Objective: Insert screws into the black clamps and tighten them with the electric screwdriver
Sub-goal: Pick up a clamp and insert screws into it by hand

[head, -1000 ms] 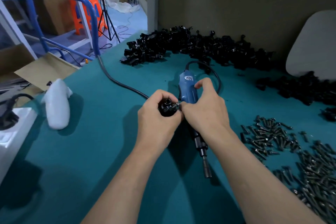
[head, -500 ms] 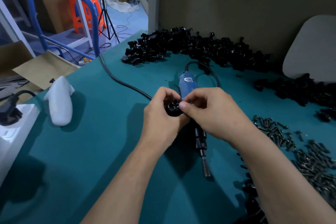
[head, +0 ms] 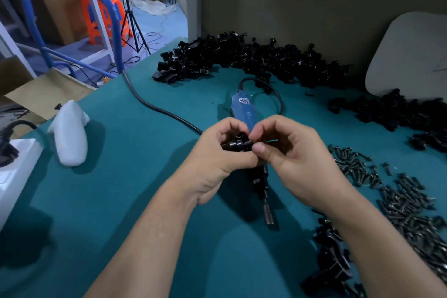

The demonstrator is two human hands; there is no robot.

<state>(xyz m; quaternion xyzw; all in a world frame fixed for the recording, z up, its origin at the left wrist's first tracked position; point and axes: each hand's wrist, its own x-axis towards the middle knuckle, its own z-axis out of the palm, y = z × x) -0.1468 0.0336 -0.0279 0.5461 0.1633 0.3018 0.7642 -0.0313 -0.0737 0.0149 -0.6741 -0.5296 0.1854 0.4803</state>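
My left hand (head: 217, 159) grips a black clamp (head: 235, 144) above the middle of the green table. My right hand (head: 297, 159) meets it from the right, thumb and forefinger pinched at the clamp's right end; a screw between them is too hidden to make out. The blue electric screwdriver (head: 243, 110) lies on the table under both hands, its dark bit (head: 268, 218) pointing toward me. Loose dark screws (head: 399, 196) are heaped at the right. A long pile of black clamps (head: 242, 58) runs along the back wall.
The screwdriver's black cable (head: 154, 106) trails left off the table edge. A white foam piece (head: 70, 133) and a white power strip (head: 14, 167) sit at the left. More clamps (head: 331, 259) lie near my right forearm, others (head: 396, 111) by a grey board (head: 411, 55).
Both hands have risen slightly and turned the clamp; my right fingers have shifted from the clamp's top to its right end. The view has drifted left, so the screws sit further right.
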